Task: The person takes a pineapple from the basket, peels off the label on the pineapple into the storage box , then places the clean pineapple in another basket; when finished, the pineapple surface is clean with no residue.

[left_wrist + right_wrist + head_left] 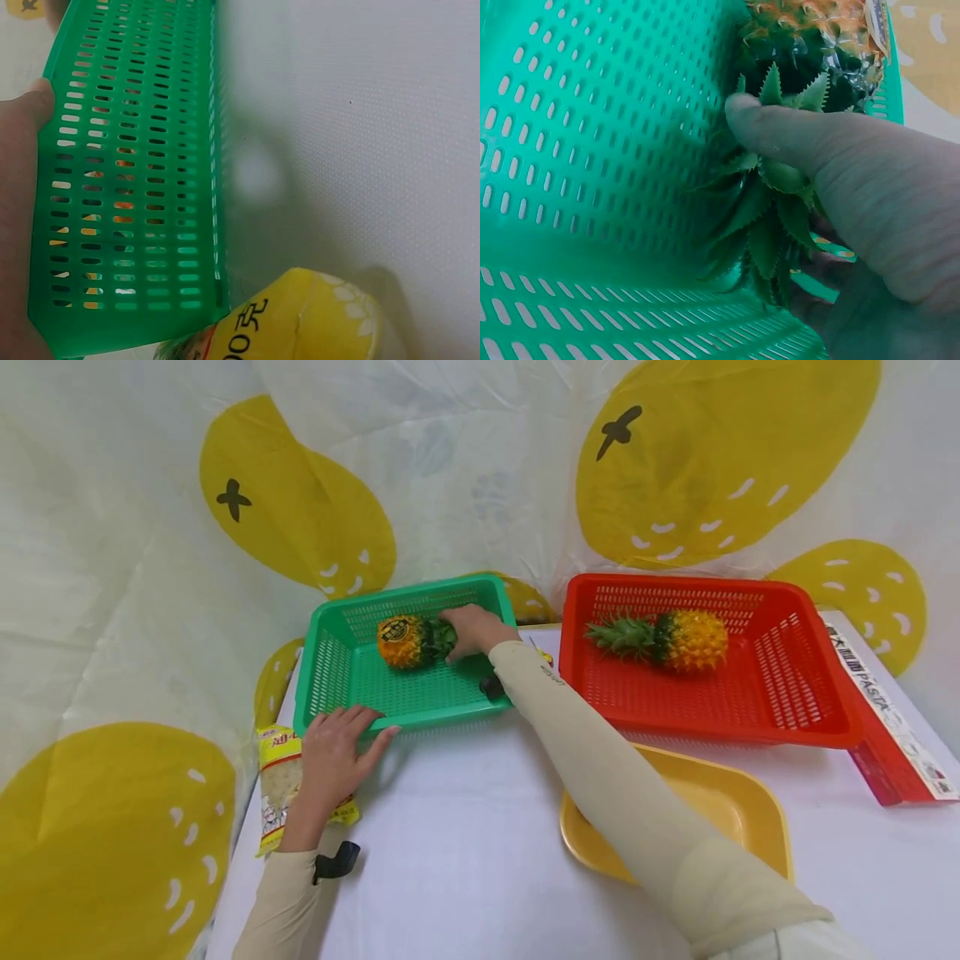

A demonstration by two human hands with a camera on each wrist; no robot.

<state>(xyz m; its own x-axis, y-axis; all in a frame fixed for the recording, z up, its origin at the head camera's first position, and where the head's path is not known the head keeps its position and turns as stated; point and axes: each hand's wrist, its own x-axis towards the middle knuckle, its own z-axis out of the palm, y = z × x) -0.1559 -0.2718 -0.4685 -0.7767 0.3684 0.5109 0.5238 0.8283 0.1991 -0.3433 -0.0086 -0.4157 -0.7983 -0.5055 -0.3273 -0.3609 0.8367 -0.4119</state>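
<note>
A green basket (412,720) with slotted walls stands at the back left, holding a pineapple (400,643) that lies on its side with a round label on it. Reaching into this basket, my right hand (474,631) grips the pineapple by its leafy crown (769,217); the thumb lies across the leaves and the other fingers are behind them. My left hand (337,752) holds the front left rim of the green basket, thumb at the rim in the left wrist view and the other fingertips hidden there. A second pineapple (693,642) lies in the red basket (712,735) on the right.
Under the left forearm lies a yellow printed food bag (281,781), beside the green basket. A yellow tray (776,827) sits in front of the red basket, partly covered by the right sleeve. A red pasta box (892,735) lies at the far right. Behind hangs a patterned cloth.
</note>
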